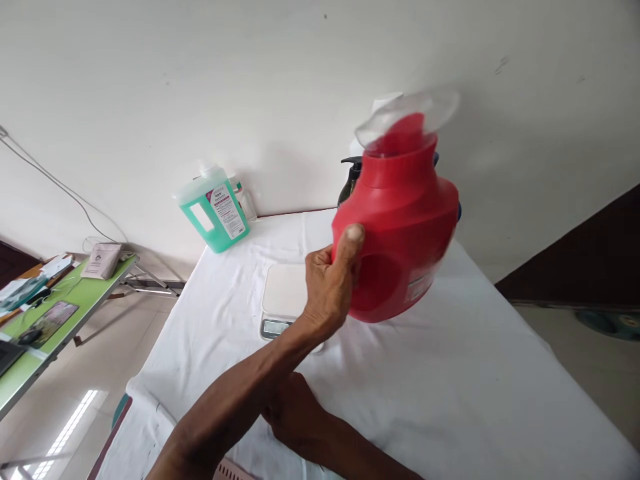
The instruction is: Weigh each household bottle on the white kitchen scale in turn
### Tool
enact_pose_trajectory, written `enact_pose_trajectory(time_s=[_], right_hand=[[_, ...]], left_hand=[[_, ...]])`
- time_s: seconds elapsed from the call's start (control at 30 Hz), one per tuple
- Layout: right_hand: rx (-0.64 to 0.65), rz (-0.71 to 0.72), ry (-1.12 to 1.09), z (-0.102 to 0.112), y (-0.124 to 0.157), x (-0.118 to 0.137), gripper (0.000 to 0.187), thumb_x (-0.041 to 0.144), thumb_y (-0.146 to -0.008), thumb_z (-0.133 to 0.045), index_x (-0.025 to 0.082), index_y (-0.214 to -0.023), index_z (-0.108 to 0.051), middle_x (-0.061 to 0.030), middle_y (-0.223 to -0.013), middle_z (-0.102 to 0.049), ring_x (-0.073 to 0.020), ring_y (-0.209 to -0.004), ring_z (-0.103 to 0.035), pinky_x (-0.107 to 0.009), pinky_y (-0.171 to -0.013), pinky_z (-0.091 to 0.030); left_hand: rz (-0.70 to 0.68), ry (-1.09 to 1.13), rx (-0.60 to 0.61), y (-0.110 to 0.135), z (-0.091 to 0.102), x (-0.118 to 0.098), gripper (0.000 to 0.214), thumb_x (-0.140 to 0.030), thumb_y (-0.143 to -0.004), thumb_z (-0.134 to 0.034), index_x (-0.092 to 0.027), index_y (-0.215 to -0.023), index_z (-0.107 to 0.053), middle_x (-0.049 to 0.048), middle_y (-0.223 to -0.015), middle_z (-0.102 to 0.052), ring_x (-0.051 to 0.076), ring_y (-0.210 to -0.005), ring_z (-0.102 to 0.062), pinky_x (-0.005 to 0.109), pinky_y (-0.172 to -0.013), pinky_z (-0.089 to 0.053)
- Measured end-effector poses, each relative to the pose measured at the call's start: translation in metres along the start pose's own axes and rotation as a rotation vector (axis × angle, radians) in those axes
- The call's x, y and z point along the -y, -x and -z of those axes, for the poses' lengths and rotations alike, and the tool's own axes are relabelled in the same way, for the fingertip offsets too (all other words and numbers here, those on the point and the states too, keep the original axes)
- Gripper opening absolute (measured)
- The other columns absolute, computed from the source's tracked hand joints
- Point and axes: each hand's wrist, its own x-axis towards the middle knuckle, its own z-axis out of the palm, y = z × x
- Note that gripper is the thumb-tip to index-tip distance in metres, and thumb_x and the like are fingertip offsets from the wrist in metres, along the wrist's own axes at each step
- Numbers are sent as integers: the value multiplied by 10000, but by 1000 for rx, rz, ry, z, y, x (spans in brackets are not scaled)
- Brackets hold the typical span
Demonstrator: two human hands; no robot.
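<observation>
My left hand point(333, 280) is closed on the side of a big red plastic jug point(395, 227), thumb toward me, and holds it tilted above the table. A clear flared piece point(435, 110), smeared by motion, sits at the jug's mouth around a red part. My right hand point(293, 413) is low over the cloth, partly behind my left forearm. Its fingers look curled in, and whatever they may hold is hidden. A white kitchen scale point(283, 290) with a small display lies just left of my left hand, partly covered by it.
On the white-clothed table point(450, 393), a jug of green liquid point(215, 210) stands at the back left, with a clear bottle point(246, 200) behind it. A dark pump bottle point(350, 180) is partly hidden by the red jug. A green side table point(65, 320) stands left, a wall behind.
</observation>
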Motion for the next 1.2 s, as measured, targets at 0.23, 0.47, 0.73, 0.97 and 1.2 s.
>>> enact_pose_trajectory(time_s=[0.23,0.47,0.73,0.97,1.2], right_hand=[[75,30,43,5,-3,1,278,6,-533,-528,176,-569,-311,41,-593,-367,-108,-603,-342,-263,-567,-225],[103,39,93,-1,-6,-3,337,4,-592,-551,180,-567,-265,46,-583,-366,-105,-578,-310,-260,-600,-266],[72,36,98,1,-3,-3,332,-4,-577,-543,184,-580,-269,46,-591,-348,-105,-580,-308,-265,-577,-224],[74,39,62,2,-1,-3,302,7,-593,-529,185,-595,-285,37,-603,-397,-107,-598,-333,-264,-575,-214],[89,26,64,6,-2,1,284,11,-580,-530,180,-585,-301,39,-593,-393,-104,-583,-330,-260,-552,-203]], left_hand=[[-222,34,-177,2,50,-47,642,-764,-835,-612,-201,-599,-413,-22,-514,-335,60,-431,-243,263,-412,-198],[-267,35,-288,-2,109,-54,655,-787,-744,-694,-205,-614,-423,-50,-491,-315,44,-403,-202,260,-403,-127],[-239,15,-302,-7,134,-45,667,-794,-747,-682,-204,-587,-417,-66,-460,-299,42,-403,-205,243,-401,-198],[-194,-32,-228,-11,138,-33,699,-786,-727,-709,-201,-563,-365,-64,-477,-280,43,-413,-215,236,-395,-231],[-156,-39,-234,-17,143,-24,720,-805,-723,-696,-194,-529,-366,-57,-452,-293,43,-402,-234,232,-390,-256]])
